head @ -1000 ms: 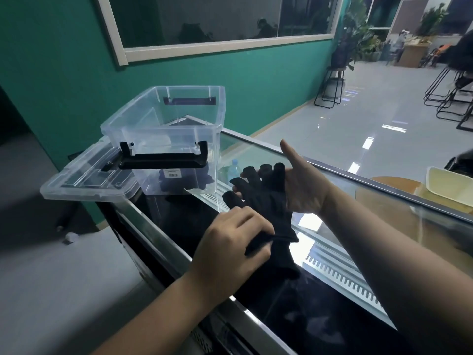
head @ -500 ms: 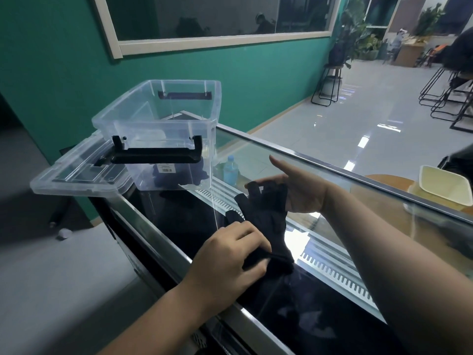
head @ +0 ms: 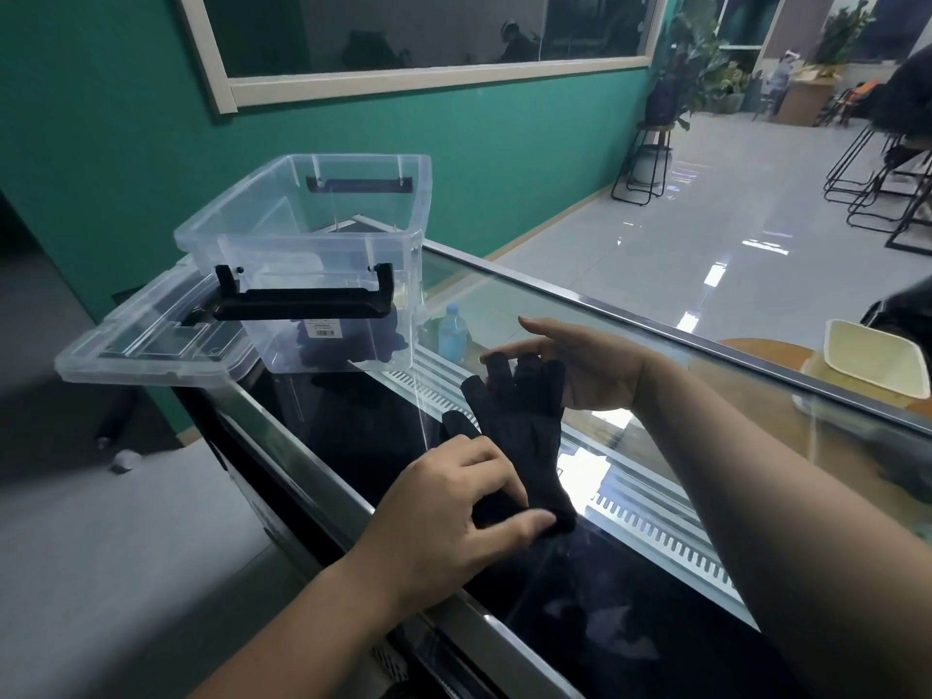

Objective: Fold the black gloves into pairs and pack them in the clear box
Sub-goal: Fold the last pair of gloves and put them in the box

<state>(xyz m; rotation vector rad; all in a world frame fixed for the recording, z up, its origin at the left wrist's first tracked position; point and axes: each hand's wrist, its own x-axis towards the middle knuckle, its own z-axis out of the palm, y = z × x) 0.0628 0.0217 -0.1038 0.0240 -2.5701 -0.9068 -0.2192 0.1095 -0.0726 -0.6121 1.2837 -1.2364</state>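
Note:
A pair of black gloves [head: 524,436] lies stacked on the glass counter top [head: 504,300], fingers pointing away from me. My left hand [head: 454,517] pinches the cuff end between thumb and fingers. My right hand [head: 585,365] has its fingers around the gloves' fingertips, thumb raised. The clear box [head: 312,229] with black handles stands at the counter's far left end, about a hand's length beyond the gloves. Dark gloves [head: 353,340] show through its wall at the bottom.
The box's clear lid [head: 146,345] lies under and beside the box, overhanging the counter's left end. A water bottle [head: 451,335] shows through the glass. A cream tray [head: 872,360] sits at the right. Stools and a plant stand on the floor beyond.
My right hand has curled over the gloves' fingertips, bending them down from upright. My left hand keeps its hold on the cuffs. The view has shifted slightly.

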